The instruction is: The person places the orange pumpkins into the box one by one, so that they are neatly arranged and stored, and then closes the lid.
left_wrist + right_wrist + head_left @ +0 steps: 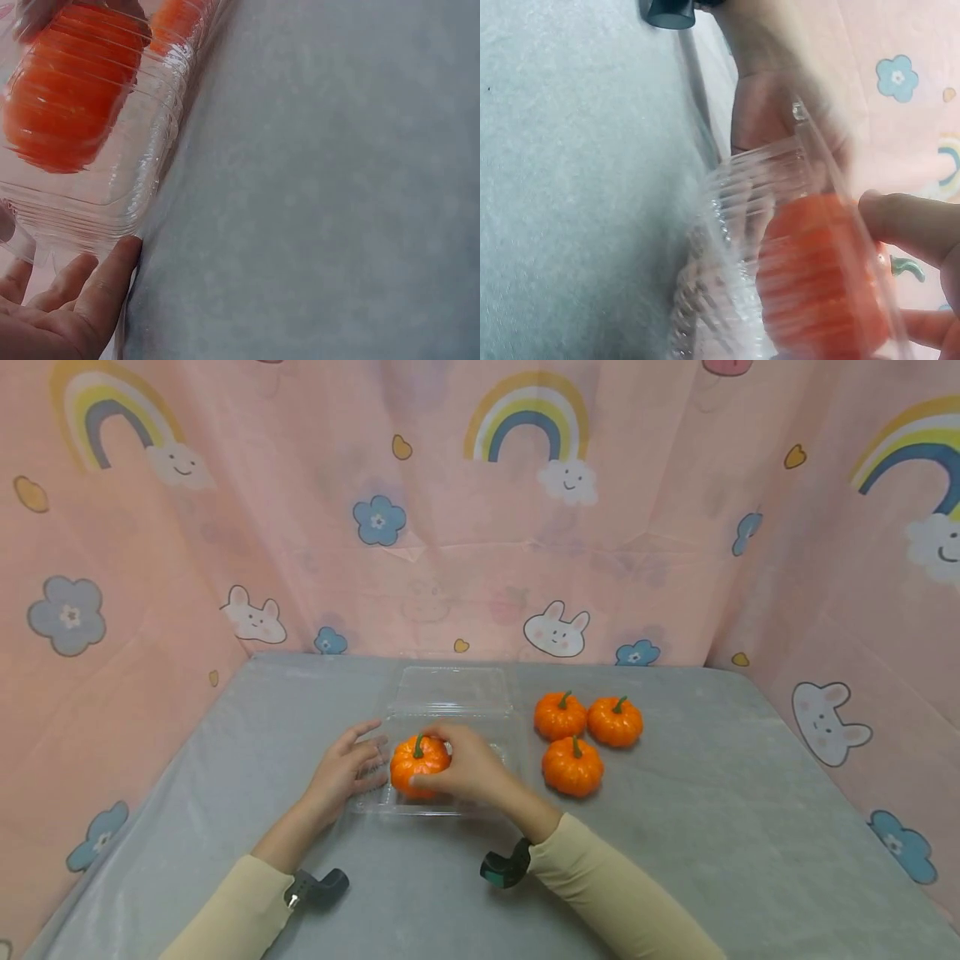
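Observation:
A small orange pumpkin [417,767] with a green stem is gripped by my right hand [468,764], thumb on the near side and fingers behind. It sits within the left part of a clear plastic clamshell box [465,808], whose lid [452,687] lies folded back away from me. My left hand [351,770] touches the box's left side with fingers spread and straight. In the left wrist view its fingertips rest against the ribbed wall of the box [90,195]. Through the clear wall in the right wrist view the pumpkin [817,277] shows blurred.
Three more orange pumpkins [573,767] stand clustered on the grey cloth to the right of the box. A pink patterned curtain [465,568] hangs behind and at both sides of the table [712,827]. Dark devices [504,865] are strapped to both wrists.

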{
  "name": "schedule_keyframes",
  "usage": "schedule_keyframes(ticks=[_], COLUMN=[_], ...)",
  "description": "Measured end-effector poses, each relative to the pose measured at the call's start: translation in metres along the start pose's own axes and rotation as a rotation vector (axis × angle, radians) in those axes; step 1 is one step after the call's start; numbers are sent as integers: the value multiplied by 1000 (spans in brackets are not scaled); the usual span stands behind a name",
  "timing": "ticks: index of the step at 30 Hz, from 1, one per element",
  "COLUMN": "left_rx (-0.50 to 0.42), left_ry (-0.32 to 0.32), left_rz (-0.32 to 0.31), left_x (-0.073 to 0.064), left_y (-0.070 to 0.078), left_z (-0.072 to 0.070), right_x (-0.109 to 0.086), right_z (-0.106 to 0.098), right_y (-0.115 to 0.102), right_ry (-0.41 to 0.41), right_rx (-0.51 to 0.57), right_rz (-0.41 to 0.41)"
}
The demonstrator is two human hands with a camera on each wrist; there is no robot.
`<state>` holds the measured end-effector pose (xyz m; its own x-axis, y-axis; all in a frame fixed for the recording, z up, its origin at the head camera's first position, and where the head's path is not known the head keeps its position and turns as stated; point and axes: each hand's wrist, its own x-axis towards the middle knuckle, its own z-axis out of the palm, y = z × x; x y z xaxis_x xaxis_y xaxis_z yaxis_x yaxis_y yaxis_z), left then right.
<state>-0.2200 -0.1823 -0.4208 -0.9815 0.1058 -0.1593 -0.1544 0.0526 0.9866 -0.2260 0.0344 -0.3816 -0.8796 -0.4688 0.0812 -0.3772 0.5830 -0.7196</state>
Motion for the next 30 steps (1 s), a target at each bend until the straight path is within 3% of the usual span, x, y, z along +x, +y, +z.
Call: schedule_keyframes(ticks=[30], left_rx=[48], left_ry=[26], left_rz=[-12], left_x=[-1], left_y=[0], left_z=[0], right_x=[5], right_z=[18], right_y=[-3], right_ry=[-109], right_rx=[-81], right_rz=[30])
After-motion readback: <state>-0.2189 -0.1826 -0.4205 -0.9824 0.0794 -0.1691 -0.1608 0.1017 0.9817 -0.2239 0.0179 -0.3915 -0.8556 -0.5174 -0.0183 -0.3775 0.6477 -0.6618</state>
